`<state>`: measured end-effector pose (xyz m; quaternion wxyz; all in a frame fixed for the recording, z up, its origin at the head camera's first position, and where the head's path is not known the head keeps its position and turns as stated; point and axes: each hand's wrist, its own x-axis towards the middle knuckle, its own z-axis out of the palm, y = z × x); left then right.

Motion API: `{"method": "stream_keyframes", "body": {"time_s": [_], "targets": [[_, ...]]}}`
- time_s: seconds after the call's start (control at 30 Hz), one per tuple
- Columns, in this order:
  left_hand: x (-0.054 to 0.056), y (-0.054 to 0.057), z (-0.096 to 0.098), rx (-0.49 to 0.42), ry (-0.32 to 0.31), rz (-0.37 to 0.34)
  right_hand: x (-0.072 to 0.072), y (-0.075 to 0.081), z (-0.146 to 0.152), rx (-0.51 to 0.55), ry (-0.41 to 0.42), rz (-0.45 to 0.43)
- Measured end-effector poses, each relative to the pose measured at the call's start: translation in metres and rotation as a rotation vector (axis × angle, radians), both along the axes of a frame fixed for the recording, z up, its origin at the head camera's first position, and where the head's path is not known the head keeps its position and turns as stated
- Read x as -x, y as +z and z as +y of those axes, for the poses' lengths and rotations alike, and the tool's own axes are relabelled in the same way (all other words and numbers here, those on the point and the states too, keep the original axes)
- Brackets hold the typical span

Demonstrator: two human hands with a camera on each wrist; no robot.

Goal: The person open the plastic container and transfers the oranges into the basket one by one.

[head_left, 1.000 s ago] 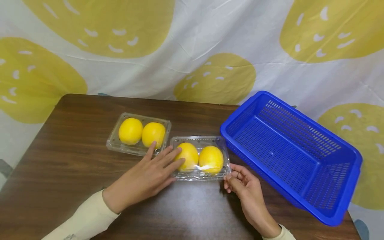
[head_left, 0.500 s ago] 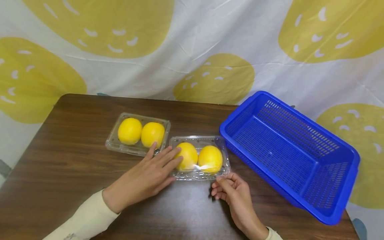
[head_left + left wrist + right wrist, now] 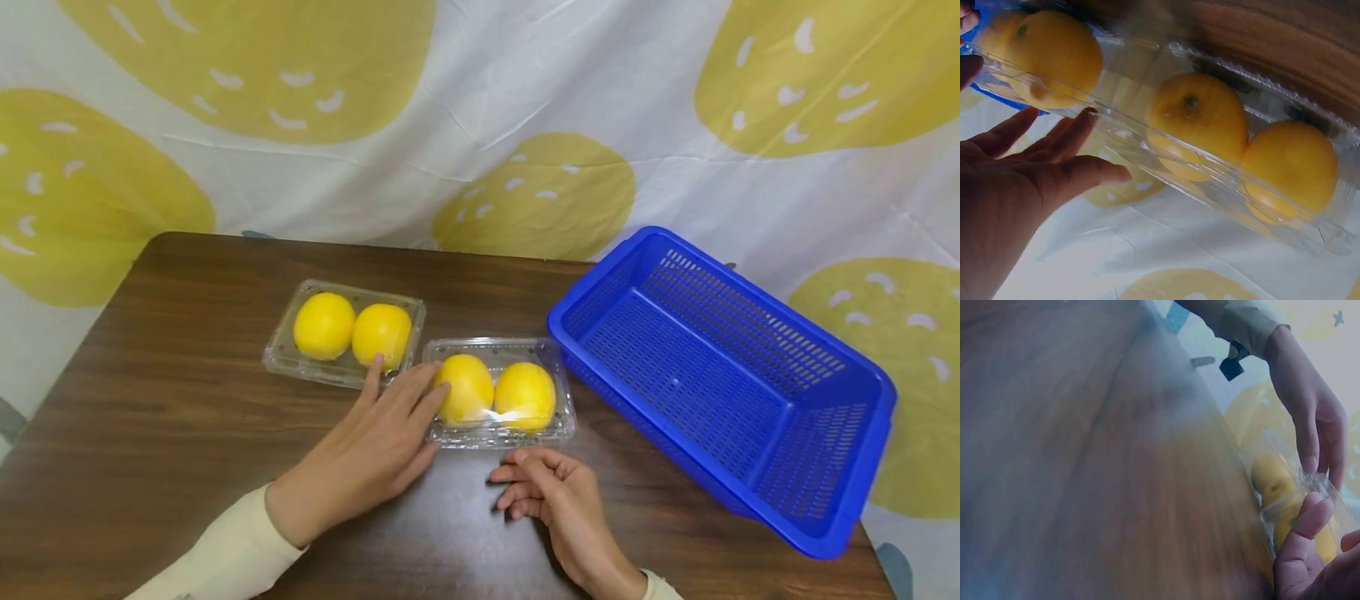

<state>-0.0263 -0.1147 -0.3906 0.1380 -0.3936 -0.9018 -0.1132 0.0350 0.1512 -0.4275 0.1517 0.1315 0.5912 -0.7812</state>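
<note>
Two clear plastic clamshell boxes lie on the table, each with two yellow-orange citrus fruits inside. My left hand [image 3: 367, 450] reaches to the left end of the nearer clamshell box [image 3: 564, 367], its fingers extended and overlapping that end. Its index finger points toward the right corner of the farther clamshell box [image 3: 282, 354]. In the left wrist view, a fingertip is right at the edge of the plastic. Below the nearer box's front edge, my right hand [image 3: 558, 504] hovers with loosely bent fingers and nothing in them. Green stem ends show on some citrus fruits [image 3: 1197, 119].
A blue perforated plastic basket [image 3: 757, 492] stands angled at the right, its near-left corner close to the nearer box. The brown wooden table [image 3: 202, 400] ends at the back against a white cloth [image 3: 375, 200] with yellow shapes.
My right hand has let go of the nearer box's right front corner and moved left along its front edge. My left hand has drawn back slightly; the boxes stay in place.
</note>
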Motion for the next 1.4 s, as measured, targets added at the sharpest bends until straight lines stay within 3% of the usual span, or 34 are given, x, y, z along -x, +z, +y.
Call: {"method": "stream_keyframes", "body": {"time_s": [0.5, 0.93, 1.4], "targets": [[-0.003, 0.000, 0.002, -0.012, 0.033, -0.017, 0.003, -0.001, -0.021, 0.039, 0.012, 0.014], [-0.007, -0.004, 0.005, -0.101, 0.017, -0.054, 0.007, 0.000, -0.033, 0.033, -0.022, -0.004], [-0.009, -0.005, 0.008, -0.111, 0.007, -0.066, 0.007, -0.001, -0.044, 0.088, -0.061, -0.042]]}}
